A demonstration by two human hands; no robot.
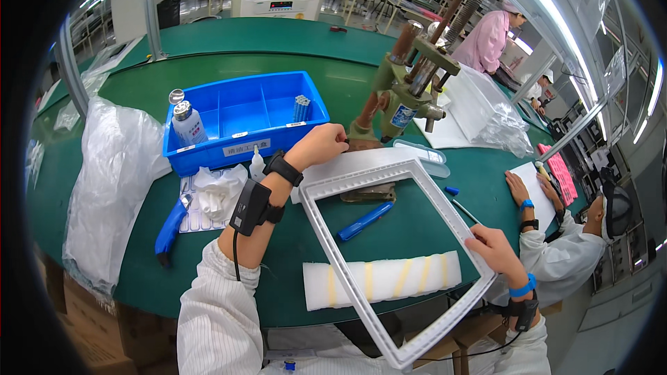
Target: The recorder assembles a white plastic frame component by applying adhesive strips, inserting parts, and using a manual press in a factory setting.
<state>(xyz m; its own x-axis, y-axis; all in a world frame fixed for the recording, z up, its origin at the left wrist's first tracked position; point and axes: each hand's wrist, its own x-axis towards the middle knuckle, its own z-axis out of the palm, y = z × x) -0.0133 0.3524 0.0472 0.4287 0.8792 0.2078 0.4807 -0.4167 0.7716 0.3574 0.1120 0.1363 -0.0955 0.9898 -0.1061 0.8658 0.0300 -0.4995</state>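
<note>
The white frame is over the green worktop, and the right hand holds its 3 o'clock side. At 11 o'clock, by the press, the left hand has narrow fingers; I cannot tell if they hold anything.

From here I see a blue divided bin holding a bottle, plastic wrap to its left, an air cooler beyond the bench.
</note>
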